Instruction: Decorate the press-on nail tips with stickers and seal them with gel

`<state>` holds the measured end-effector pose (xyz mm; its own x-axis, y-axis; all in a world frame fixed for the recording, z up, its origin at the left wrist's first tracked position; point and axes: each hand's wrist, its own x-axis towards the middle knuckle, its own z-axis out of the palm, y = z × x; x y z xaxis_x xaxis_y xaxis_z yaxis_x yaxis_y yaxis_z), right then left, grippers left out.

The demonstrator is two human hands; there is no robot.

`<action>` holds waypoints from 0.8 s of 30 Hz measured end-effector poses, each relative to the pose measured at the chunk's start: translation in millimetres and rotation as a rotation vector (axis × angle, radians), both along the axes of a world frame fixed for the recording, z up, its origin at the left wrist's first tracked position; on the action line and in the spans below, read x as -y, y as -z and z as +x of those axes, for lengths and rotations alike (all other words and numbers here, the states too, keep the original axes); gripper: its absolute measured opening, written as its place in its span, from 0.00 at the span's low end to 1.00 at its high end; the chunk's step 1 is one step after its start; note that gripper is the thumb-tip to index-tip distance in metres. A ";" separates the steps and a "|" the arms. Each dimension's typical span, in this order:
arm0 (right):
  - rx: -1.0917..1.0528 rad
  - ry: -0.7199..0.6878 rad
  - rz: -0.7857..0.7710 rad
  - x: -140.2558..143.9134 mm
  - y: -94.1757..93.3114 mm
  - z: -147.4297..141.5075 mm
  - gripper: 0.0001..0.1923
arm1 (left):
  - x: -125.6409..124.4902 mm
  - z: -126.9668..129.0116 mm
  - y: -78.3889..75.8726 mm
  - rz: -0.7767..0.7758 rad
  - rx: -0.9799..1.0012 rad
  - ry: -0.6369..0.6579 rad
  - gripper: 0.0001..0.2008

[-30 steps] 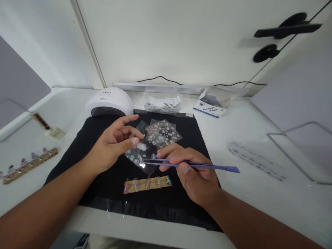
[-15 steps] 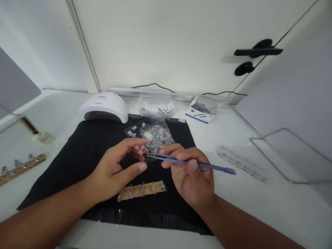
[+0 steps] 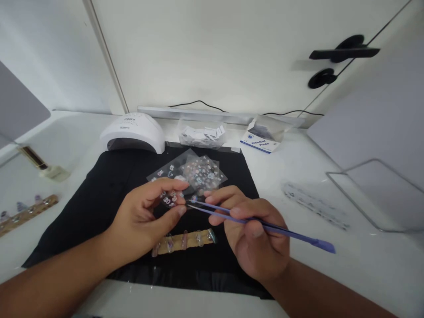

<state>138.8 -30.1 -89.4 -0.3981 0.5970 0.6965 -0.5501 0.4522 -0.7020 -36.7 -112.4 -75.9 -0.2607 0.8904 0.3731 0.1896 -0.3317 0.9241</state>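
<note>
My left hand (image 3: 141, 218) has thumb and fingers brought together close to the tweezer tips. Whatever sits in that pinch is too small or hidden to make out. Behind its fingers lies a clear nail sticker sheet (image 3: 168, 201) with white and pinkish flower shapes. In my right hand (image 3: 256, 238) is a pair of purple tweezers (image 3: 291, 234), their slim points directed left at the left fingertips. A second sticker sheet (image 3: 207, 174), densely patterned, overlaps the first just beyond the hands. Below the hands, a tan strip (image 3: 192, 242) carries several decorated false nails.
A black mat (image 3: 109, 198) covers the white table. At the back stand a white nail lamp (image 3: 132, 130), a clear bag of small packets (image 3: 202, 134) and an alcohol pads box (image 3: 260, 139). Left are a polish bottle (image 3: 54, 173) and another nail strip (image 3: 29, 215); right, a wire stand (image 3: 351, 221).
The left thumb and fingers have closed together. My right hand and the tweezers have shifted right and down, with the tips still near the left fingers. More of the flower sticker sheet shows.
</note>
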 end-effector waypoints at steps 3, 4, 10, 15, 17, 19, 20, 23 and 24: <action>0.002 0.030 -0.008 -1.4 -1.0 0.0 0.11 | -0.4 -2.4 -1.0 0.036 -0.056 0.022 0.18; 0.002 0.027 -0.011 -1.4 -1.0 0.1 0.11 | -0.7 -2.9 -1.2 0.040 -0.074 0.030 0.18; 0.006 -0.008 -0.015 1.3 -2.9 0.1 0.11 | 0.2 -1.3 -0.7 -0.002 -0.129 -0.027 0.18; 0.003 0.017 -0.053 2.2 -7.7 -0.4 0.10 | 2.6 -2.8 0.2 -0.017 -0.166 -0.077 0.15; -0.001 0.024 -0.047 2.1 -8.3 -0.6 0.10 | 4.1 -4.9 0.4 -0.009 -0.244 -0.087 0.13; 0.000 0.032 -0.027 1.6 -7.8 -0.5 0.11 | 5.7 -7.0 0.5 0.003 -0.326 -0.088 0.12; 0.001 0.034 -0.015 1.2 -7.3 -0.3 0.11 | 6.3 -8.0 0.4 0.010 -0.363 -0.085 0.12; 0.023 0.011 0.001 -0.2 -5.3 0.7 0.11 | 6.5 -10.5 -0.3 0.031 -0.478 -0.074 0.10; 0.035 -0.004 0.000 -0.6 -4.8 1.1 0.11 | 6.1 -11.3 -0.7 0.042 -0.513 -0.074 0.09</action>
